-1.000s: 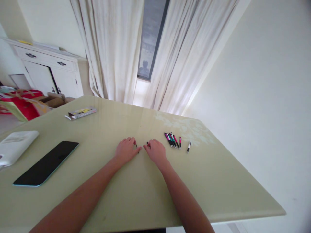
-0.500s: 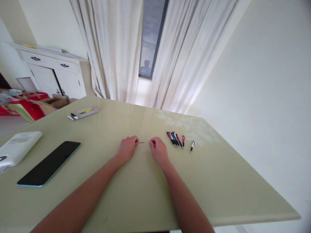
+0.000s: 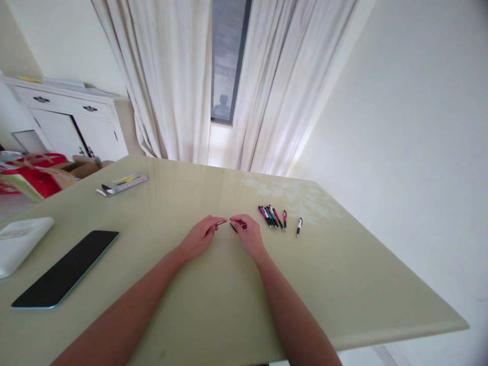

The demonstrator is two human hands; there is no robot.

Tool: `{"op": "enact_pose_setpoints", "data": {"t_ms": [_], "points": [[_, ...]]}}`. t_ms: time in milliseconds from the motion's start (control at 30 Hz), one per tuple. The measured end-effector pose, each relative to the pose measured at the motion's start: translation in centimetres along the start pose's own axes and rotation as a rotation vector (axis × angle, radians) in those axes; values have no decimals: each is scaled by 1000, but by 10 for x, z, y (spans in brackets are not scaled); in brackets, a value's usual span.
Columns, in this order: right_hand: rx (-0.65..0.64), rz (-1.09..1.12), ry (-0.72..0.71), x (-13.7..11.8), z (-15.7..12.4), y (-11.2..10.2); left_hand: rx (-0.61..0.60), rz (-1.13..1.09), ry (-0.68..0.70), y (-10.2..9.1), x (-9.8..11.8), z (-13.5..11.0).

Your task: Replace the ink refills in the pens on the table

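Note:
Over the middle of the table, my left hand [image 3: 199, 236] pinches a thin dark rod [image 3: 221, 222] that looks like a pen refill. Its tip points right, toward my other hand. My right hand [image 3: 250, 235] is closed on a small black piece [image 3: 233, 227], perhaps a pen part; the fingers hide much of it. A narrow gap separates the fingertips of the two hands. Just right of my right hand lies a row of pens [image 3: 272, 217] in purple, green, white and pink with black grips. Beside them are a pink pen [image 3: 284, 220] and a white pen [image 3: 299, 227].
A dark-screened phone [image 3: 68, 267] and a white device [image 3: 25, 241] lie on the left of the table [image 3: 213, 315]. An opened small box [image 3: 124, 184] sits at the far left. Curtains [image 3: 175, 81], a white cabinet [image 3: 64, 122] and red bags [image 3: 41, 173] are beyond.
The fingertips have come closer together. The rod in my left hand now tilts slightly upward, and a black piece now shows at my right fingers. The view has shifted slightly right.

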State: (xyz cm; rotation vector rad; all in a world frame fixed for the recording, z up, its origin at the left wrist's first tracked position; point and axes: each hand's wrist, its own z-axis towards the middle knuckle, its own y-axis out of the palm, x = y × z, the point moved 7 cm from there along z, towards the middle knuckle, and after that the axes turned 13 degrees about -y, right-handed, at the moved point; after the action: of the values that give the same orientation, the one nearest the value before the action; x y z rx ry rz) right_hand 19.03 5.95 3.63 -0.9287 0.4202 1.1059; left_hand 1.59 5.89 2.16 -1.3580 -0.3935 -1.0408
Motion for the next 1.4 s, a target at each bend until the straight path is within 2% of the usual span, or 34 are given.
{"op": "enact_pose_setpoints", "data": {"t_ms": [133,300,633,733,867,1000,1100,1167,1233,1400], "points": [[-21,19,-19,-4,0,2,-19,-7,21,3,1,-1],[-9,-36,-28,-6,0,0,20,-24,10,-1,2,-1],[-140,-146,-110,-14,-1,8,8,18,-9,2,5,-1],[-163,-101,-83,-13,-3,13,6,42,-4,3,6,-2],[-112,-31,-13,-8,-3,11,8,17,32,3,8,-2],[-76,-222,20,-2,-4,0,55,46,-17,0,5,0],[-183,-447,49,4,-8,0,93,67,-47,-2,2,1],[-246,-516,64,7,-9,3,109,76,-60,-2,-1,2],[-258,-485,41,5,-9,6,130,88,-65,-3,-3,3],[-191,-327,-89,-10,-2,6,177,104,-65,-6,-5,3]]}}
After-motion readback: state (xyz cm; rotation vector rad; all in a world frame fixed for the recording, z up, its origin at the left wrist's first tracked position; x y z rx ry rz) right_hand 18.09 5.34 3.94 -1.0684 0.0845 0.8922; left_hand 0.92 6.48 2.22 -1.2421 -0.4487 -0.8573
